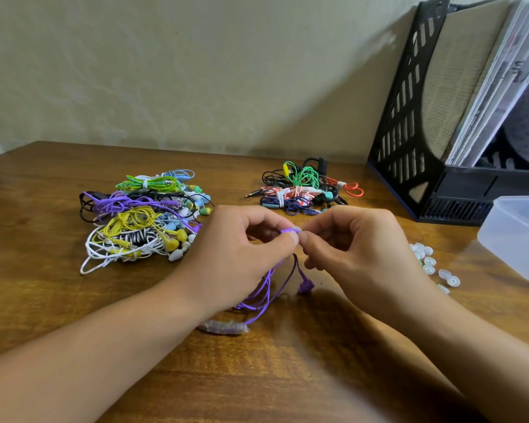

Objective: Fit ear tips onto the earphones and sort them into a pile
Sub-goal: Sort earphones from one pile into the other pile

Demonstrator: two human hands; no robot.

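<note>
A purple earbud [287,231] is held above the middle of the counter [43,300], between both hands. The left hand [242,254] pinches the earbud with curled fingers [292,239]. The right hand [361,248] meets it from the right, its fingers curled and pinching a pale ear tip [297,229] against the end of the earbud. The purple cord [266,291] hangs down from the hands to the counter, with the second purple earbud [306,285] dangling just below the right hand. A bundled section of the cord wrapped in clear film [223,327] lies on the counter near the left wrist.

To the left and farther back lies a large pile of earphones [141,218] in purple, yellow, green, white and blue. A smaller pile of earphones [306,190] in black, green, red and pink lies on the far side of the hands. Loose white ear tips [431,264] are scattered on the counter to the right of the right hand. A clear plastic container [516,236] stands at the right edge, and a black file holder [416,132] with papers stands against the wall behind it.
</note>
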